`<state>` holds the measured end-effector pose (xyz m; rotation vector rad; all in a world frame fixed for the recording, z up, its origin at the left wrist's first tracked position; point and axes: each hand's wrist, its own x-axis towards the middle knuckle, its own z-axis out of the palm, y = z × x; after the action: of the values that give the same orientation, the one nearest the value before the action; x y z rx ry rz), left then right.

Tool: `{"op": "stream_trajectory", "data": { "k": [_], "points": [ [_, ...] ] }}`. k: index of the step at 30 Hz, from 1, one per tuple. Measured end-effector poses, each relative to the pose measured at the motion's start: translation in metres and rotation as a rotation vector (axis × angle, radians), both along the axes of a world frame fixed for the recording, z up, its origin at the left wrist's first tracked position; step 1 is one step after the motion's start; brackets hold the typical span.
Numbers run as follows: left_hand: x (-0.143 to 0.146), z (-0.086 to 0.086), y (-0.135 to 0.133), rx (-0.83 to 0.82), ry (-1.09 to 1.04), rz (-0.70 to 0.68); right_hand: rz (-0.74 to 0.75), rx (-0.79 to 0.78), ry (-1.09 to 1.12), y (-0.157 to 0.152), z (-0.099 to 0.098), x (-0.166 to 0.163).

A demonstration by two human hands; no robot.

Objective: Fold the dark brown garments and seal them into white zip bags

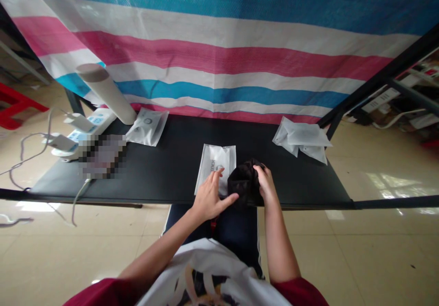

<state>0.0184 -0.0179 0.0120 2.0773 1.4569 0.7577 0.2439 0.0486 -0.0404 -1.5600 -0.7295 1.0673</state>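
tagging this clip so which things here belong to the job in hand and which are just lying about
In hand: black fabric bundle, gripped by the right hand; white pouch, under the left hand.
Lying about: pile of white pouches at right, single pouch at rear left, cardboard tube, power strip.

A worker, seen through a head-worn camera, wears a short-sleeved shirt (206,258) with a white front panel and dark red shoulders. The left sleeve (99,293) and right sleeve (303,292) are in the same deep red. A printed graphic (200,284) in black and tan marks the white chest panel, only partly in view. Both forearms are uncovered down to the bare left hand (209,199) and right hand (266,185). Below the shirt hem is dark navy legwear (236,233), trousers or shorts, with a thin white stripe (258,244) along the right side.
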Motion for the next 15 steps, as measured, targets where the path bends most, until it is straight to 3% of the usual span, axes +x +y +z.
{"op": "stream_trajectory", "data": {
  "k": [4, 10, 15],
  "points": [
    [0.02, -0.006, -0.018, -0.144, -0.092, -0.037, -0.016, -0.007, -0.018, -0.005, 0.003, 0.004],
    [0.017, -0.003, 0.009, -0.245, -0.491, -0.041, -0.045, 0.059, 0.083, -0.017, 0.016, 0.015],
    [0.009, 0.0, 0.009, -0.256, -0.406, 0.012, -0.03, 0.122, 0.034, -0.011, 0.008, 0.016]
  ]
}}
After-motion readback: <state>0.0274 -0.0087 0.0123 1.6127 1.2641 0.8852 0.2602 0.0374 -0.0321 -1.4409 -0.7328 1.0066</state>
